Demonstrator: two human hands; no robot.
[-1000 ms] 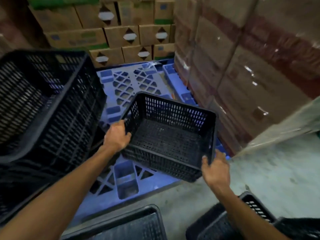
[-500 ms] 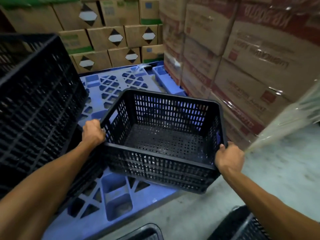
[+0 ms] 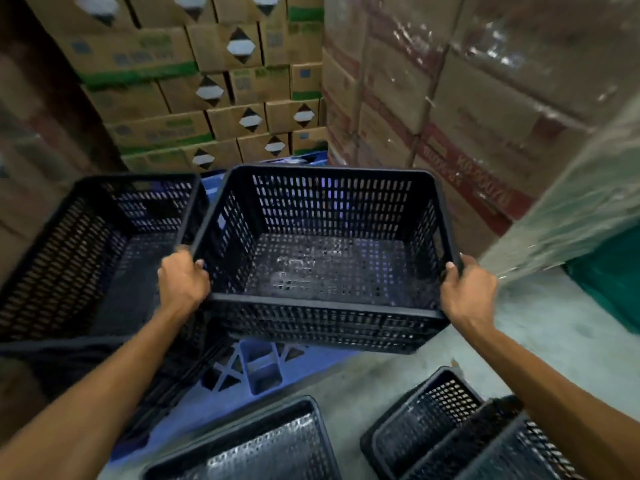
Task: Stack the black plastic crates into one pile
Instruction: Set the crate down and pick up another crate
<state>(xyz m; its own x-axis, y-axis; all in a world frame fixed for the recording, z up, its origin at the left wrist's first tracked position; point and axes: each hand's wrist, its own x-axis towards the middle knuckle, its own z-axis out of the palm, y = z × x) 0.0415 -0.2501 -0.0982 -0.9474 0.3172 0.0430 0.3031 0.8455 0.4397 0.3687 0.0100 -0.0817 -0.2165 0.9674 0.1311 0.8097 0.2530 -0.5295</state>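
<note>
I hold a black perforated plastic crate (image 3: 325,265) in the air, upright and empty, at the centre of the view. My left hand (image 3: 181,282) grips its near-left rim corner and my right hand (image 3: 469,292) grips its near-right rim corner. To its left stands a pile of black crates (image 3: 86,258) on the blue pallet (image 3: 258,370), its top crate open upward and about level with the held one. The held crate's left side is close beside the pile's right wall.
More black crates lie on the concrete floor below: one (image 3: 249,445) at bottom centre and two (image 3: 446,431) at bottom right. Stacked cardboard boxes (image 3: 214,98) fill the back; a plastic-wrapped box stack (image 3: 485,109) rises on the right. Something green (image 3: 613,275) sits at far right.
I have lifted the crate higher and swung it nearer to me. The pile on the left now shows from above, with its top crate level with the held one.
</note>
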